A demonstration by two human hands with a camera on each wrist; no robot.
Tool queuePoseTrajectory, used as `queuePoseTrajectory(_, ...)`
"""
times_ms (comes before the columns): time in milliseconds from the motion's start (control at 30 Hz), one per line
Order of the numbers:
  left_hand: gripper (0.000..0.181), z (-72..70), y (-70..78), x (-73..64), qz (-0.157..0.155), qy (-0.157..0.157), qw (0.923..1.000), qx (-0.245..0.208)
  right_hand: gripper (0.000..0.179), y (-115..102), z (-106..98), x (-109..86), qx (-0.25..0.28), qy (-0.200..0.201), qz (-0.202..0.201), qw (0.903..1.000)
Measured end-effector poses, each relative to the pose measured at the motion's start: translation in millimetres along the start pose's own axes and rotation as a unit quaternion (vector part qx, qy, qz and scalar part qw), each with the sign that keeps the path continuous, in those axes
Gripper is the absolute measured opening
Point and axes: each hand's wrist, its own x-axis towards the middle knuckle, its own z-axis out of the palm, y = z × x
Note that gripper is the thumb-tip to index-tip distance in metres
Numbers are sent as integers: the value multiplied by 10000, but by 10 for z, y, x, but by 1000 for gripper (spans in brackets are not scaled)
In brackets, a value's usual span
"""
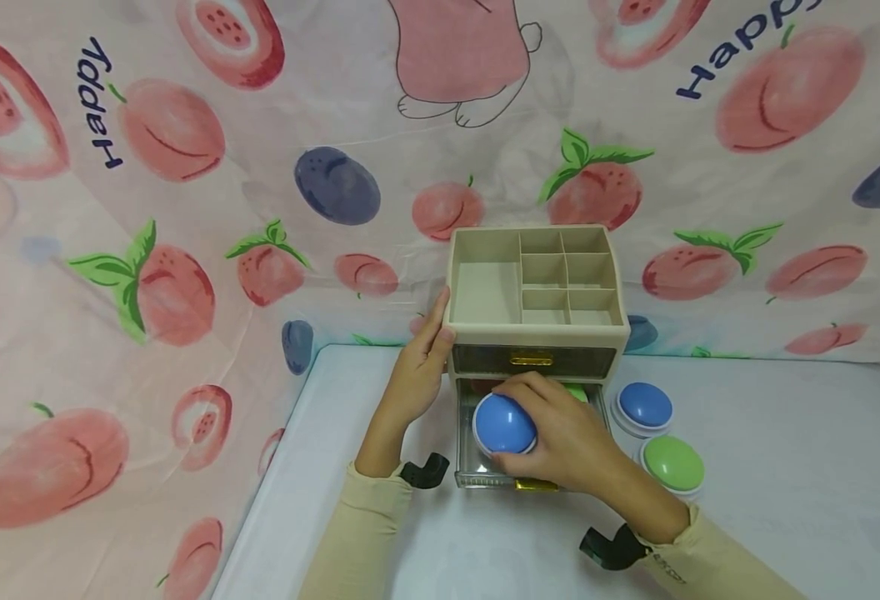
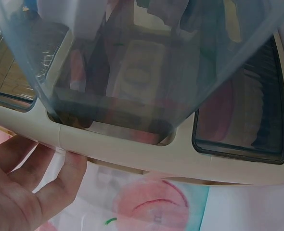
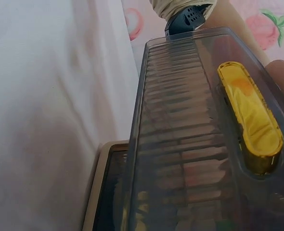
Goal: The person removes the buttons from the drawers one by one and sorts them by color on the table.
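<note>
A cream desktop organizer [image 1: 537, 335] stands against the back cloth, its lower clear drawer [image 1: 477, 481] pulled out. My right hand [image 1: 563, 433] grips a blue domed button with a white base [image 1: 505, 423], thumb and fingers around its rim, over that drawer. A green piece [image 1: 577, 392] shows inside the drawer behind the hand. Against the organizer's left side, my left hand [image 1: 416, 371] presses with its fingers extended. In the left wrist view, the left fingertips [image 2: 74, 168] touch the cream frame. The right wrist view shows the drawer's gold handle [image 3: 251, 109]; the button is hidden there.
Right of the drawer, another blue domed button [image 1: 646, 405] and a green one [image 1: 674, 463] lie on the white table [image 1: 800, 475]. Above the pulled-out drawer is a closed dark drawer [image 1: 485, 360]. Open compartments [image 1: 485, 292] top the organizer. Fruit-printed cloth [image 1: 380, 333] hangs behind.
</note>
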Motion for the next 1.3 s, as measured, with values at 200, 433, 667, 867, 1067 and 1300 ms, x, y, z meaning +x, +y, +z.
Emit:
queuePoseTrajectory(200,55,-3,-1,-1,-4,25,10000,9,76,-6,-33,-17,416,299,82,9987)
queuePoseTrajectory(433,56,6,11,3,-11,30,10000,0,77,3,-172,-69,708,653,80,9953)
queuePoseTrajectory(667,55,1,6,7,-8,13,10000,13,75,88,-393,-167,800,821,344,9928)
queuePoseTrajectory(867,55,1,1,4,42,25,10000,23,75,185,-601,-278,677,1000,550,9912)
queuePoseTrajectory(1067,54,7,-9,1,-8,75,9999,82,75,357,-741,-388,430,1459,473,9872)
queuePoseTrajectory(1300,53,2,-9,6,23,96,9999,98,75,529,-864,-543,244,1678,786,9824)
